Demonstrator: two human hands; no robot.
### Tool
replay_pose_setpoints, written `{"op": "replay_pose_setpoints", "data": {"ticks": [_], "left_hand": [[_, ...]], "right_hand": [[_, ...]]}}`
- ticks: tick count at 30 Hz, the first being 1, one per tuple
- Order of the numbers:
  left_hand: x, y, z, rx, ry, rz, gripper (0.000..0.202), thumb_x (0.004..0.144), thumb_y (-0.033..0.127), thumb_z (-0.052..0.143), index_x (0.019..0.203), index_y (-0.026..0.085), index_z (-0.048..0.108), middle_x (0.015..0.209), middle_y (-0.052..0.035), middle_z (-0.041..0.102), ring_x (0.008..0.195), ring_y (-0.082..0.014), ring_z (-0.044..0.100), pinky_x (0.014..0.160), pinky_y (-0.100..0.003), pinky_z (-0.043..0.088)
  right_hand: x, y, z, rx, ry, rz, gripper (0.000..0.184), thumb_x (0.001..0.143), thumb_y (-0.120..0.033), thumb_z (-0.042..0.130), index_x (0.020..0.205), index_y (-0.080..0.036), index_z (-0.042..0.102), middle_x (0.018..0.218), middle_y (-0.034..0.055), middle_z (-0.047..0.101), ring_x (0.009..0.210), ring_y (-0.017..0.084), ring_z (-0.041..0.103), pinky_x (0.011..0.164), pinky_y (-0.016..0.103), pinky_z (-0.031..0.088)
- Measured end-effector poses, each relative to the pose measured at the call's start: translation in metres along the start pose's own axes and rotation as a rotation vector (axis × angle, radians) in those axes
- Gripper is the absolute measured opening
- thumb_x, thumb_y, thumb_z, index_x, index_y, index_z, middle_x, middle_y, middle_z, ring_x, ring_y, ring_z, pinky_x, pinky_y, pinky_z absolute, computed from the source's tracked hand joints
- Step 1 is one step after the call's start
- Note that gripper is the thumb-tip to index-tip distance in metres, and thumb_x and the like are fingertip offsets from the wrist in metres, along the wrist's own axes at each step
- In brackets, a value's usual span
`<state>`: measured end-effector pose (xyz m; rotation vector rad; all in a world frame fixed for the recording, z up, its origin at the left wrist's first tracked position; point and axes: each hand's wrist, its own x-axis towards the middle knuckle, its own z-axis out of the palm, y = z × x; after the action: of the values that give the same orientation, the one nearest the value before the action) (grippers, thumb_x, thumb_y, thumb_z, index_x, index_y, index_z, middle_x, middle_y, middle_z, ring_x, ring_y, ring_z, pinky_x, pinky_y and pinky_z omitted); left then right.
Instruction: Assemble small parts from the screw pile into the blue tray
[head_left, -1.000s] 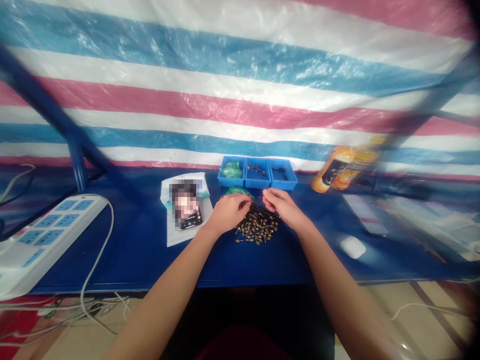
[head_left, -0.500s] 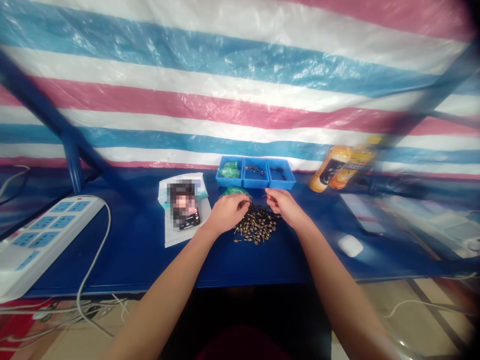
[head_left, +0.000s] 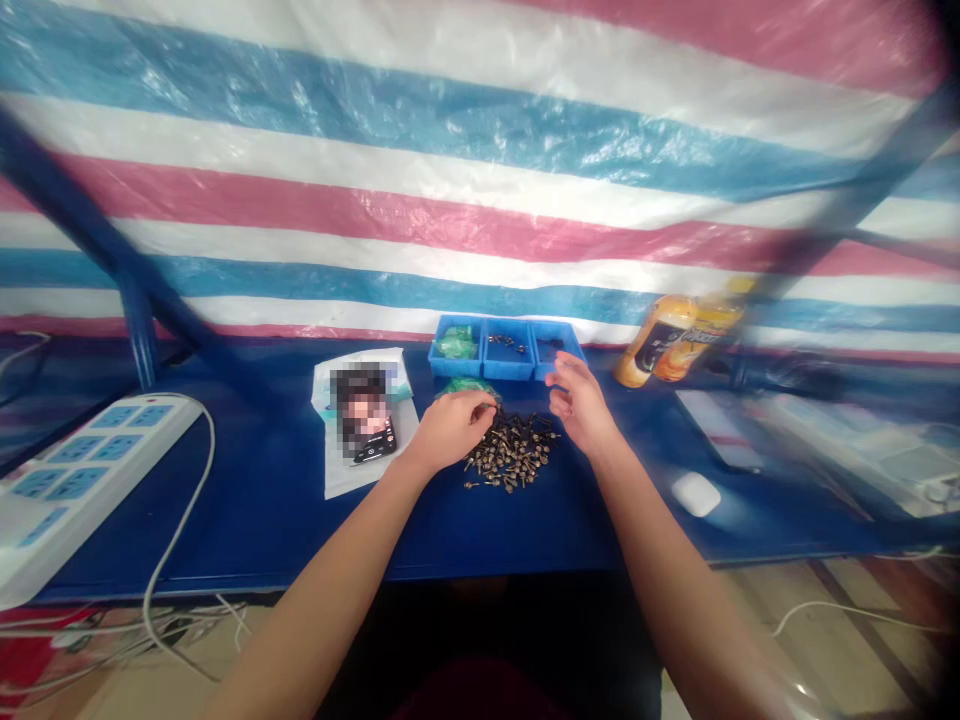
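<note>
My left hand (head_left: 459, 428) is closed in a pinch at the upper left edge of a pile of small metal screws (head_left: 514, 460); what its fingertips hold is too small to make out. My right hand (head_left: 579, 408) is raised beside the pile, fingers apart, just in front of the right blue bin (head_left: 546, 369). Between the two outer bins, the middle blue bin (head_left: 508, 369) contains several small metal pieces. A green plastic bag (head_left: 457, 343) lies in the left blue bin (head_left: 454, 368). Another green bag (head_left: 465, 386) is partly hidden behind my left hand.
To the left, a phone (head_left: 375, 445) rests on a white packet (head_left: 339, 480), with a power strip (head_left: 75, 470) and its cable beyond. Two orange drink bottles (head_left: 656, 340), a white case (head_left: 697, 494) and another phone (head_left: 716, 430) are at the right.
My right hand has opened from a pinch and moved slightly to the right, towards the right bin. My left hand stays pinched by the pile. The view has shifted slightly.
</note>
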<state>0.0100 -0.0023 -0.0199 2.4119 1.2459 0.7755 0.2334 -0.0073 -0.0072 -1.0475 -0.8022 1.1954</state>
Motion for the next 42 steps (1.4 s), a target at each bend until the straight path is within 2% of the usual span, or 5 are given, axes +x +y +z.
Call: {"op": "replay_pose_setpoints", "data": {"ticks": [7, 13, 31, 38, 42], "left_hand": [[0.000, -0.001, -0.002, 0.008, 0.000, -0.018, 0.022, 0.095, 0.032, 0.048, 0.098, 0.027, 0.069, 0.095, 0.0014, 0.073, 0.079, -0.0178, 0.065, 0.072, -0.029, 0.044], [-0.001, -0.001, -0.002, 0.012, -0.038, -0.033, 0.023, 0.094, 0.034, 0.049, 0.100, 0.027, 0.070, 0.093, 0.0002, 0.073, 0.081, -0.0194, 0.065, 0.070, -0.030, 0.043], [-0.001, -0.002, -0.001, 0.011, -0.021, -0.023, 0.024, 0.094, 0.033, 0.049, 0.103, 0.027, 0.070, 0.098, -0.0002, 0.074, 0.081, -0.0191, 0.066, 0.075, -0.031, 0.048], [-0.001, -0.002, -0.001, 0.012, -0.025, -0.015, 0.023, 0.094, 0.032, 0.049, 0.104, 0.026, 0.070, 0.095, 0.0001, 0.074, 0.078, -0.0181, 0.066, 0.074, -0.031, 0.047], [-0.001, -0.001, -0.001, 0.016, -0.026, -0.017, 0.024, 0.094, 0.032, 0.049, 0.104, 0.026, 0.070, 0.096, -0.0002, 0.074, 0.078, -0.0179, 0.066, 0.075, -0.031, 0.047]], "right_hand": [[0.002, 0.011, -0.006, -0.794, -0.089, -0.259, 0.016, 0.079, -0.029, 0.062, 0.089, -0.023, 0.073, 0.076, 0.0005, 0.066, 0.067, 0.014, 0.058, 0.065, 0.028, 0.044], [-0.003, 0.005, -0.019, -1.266, -0.324, -0.251, 0.024, 0.080, -0.026, 0.059, 0.094, -0.028, 0.078, 0.099, 0.0032, 0.069, 0.087, 0.019, 0.065, 0.084, 0.032, 0.046], [0.002, 0.013, -0.022, -1.250, -0.410, -0.441, 0.014, 0.087, -0.022, 0.058, 0.085, -0.023, 0.072, 0.092, 0.0046, 0.071, 0.086, 0.019, 0.064, 0.084, 0.032, 0.047], [0.003, 0.017, -0.013, -1.067, -0.299, -0.511, 0.036, 0.093, -0.020, 0.041, 0.120, -0.023, 0.065, 0.100, 0.0056, 0.071, 0.089, 0.021, 0.066, 0.083, 0.034, 0.049], [0.001, 0.019, -0.010, -1.028, -0.306, -0.492, 0.030, 0.092, -0.022, 0.043, 0.112, -0.023, 0.066, 0.098, 0.0049, 0.072, 0.086, 0.020, 0.066, 0.083, 0.033, 0.049]]}}
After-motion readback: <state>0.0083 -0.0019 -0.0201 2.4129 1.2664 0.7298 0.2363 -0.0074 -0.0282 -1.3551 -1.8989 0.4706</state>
